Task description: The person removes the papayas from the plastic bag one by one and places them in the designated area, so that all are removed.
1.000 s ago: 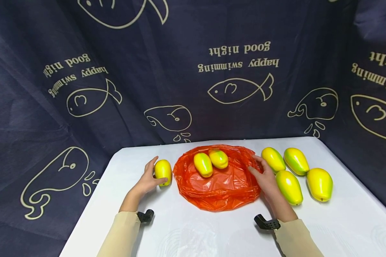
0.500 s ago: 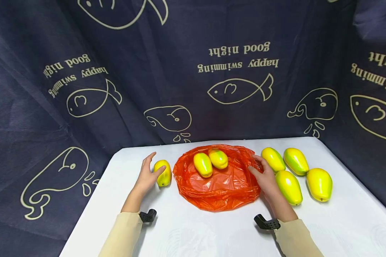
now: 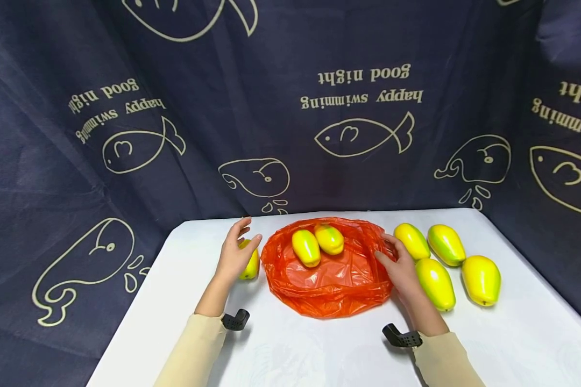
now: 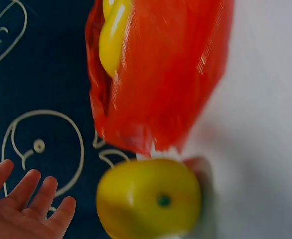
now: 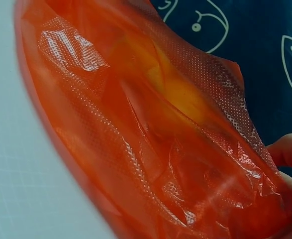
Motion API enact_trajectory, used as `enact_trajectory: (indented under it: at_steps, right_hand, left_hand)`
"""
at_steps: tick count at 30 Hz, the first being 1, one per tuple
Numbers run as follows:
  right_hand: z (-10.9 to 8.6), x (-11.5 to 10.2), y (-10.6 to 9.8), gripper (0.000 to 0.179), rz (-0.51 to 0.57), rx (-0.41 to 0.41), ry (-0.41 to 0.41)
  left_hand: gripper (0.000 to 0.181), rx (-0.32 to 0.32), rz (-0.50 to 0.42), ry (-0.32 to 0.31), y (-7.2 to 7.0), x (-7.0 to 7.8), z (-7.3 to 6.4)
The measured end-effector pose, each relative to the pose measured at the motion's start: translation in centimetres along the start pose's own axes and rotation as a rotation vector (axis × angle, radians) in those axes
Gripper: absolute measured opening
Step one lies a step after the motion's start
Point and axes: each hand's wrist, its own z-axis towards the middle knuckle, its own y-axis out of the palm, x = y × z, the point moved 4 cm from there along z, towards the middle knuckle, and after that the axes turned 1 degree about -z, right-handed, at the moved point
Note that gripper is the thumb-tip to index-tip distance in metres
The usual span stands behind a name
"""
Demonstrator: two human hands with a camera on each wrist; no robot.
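While the right hand (image 3: pixel 402 269) held the right rim of the red plastic bag (image 3: pixel 321 307), the left hand (image 3: pixel 233 258), spread wide and empty, was poised left of the bag beside a loose papaya (image 3: pixel 254 265). A nudge risked rolling that rounded fruit away from the bag; a slack right grip risked letting the thin rim sag over two papayas (image 3: pixel 306 248) inside. Overhead, the left hand partly covered the loose papaya; bag film blurred its contents from the right wrist.

Counter (image 3: pixel 314 355): bright, soft shadows beside sleeves (image 3: pixel 191 349)
Red bag (image 5: pixel 111 149): glinting along creases
Yellow fruit (image 4: pixel 146 199): blurred, left wrist view
Curtain (image 4: pixel 51 84): dim
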Motion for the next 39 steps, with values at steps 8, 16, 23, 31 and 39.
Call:
enact_trajectory:
  at_steps: [8, 16, 23, 31, 39]
  right_hand:
    - [0.0, 0.0, 0.0, 0.059, -0.008, -0.007, -0.019]
    - [0.1, 0.1, -0.2, 0.057, -0.024, 0.006, -0.034]
    - [0.1, -0.1, -0.3, 0.054, -0.068, 0.016, -0.044]
    - [0.0, -0.5, -0.4, 0.051, -0.053, 0.012, -0.075]
    - [-0.2, -0.6, -0.5, 0.051, -0.036, 0.018, -0.068]
  left_hand:
    - [0.052, -0.048, -0.092, 0.003, 2.7, 0.9, -0.5]
    - [0.056, -0.152, -0.098, -0.05, 5.1, 1.0, -0.8]
    - [0.061, -0.237, -0.035, -0.089, 7.0, 0.7, -1.1]
    - [0.067, -0.246, 0.05, -0.111, 8.7, 0.4, -0.8]
    - [0.075, -0.235, 0.108, -0.108, 10.1, 0.1, -0.4]
